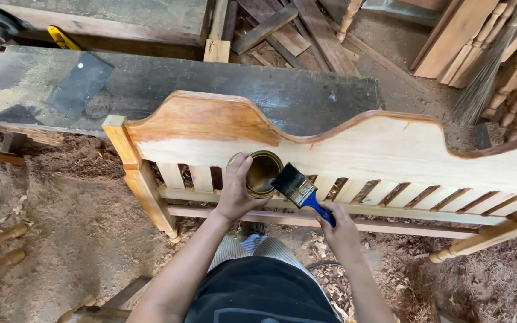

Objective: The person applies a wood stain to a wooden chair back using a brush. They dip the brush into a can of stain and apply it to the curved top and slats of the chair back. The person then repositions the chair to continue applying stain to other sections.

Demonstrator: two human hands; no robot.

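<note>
Workshop floor (79,227) covered in sawdust and shavings; dark workbench (169,84) behind. Wooden headboard (354,149) stood upright before the bench, its left end coated amber, the rest pale. Open tin (262,173) is gripped by the left hand (236,191), fingers wrapped round its side. Blue-handled brush (299,189) is clasped in the right hand (337,226), bristles just beside the tin's rim.

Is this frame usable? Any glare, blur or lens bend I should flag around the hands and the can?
Head view: even daylight, soft shadows, no harsh glare; the wet varnished end of the headboard shines only mildly. Left hand holding the can and right hand holding the brush are sharp. Wide-angle bend curves the dark bench; the broom bristles look slightly soft.
</note>
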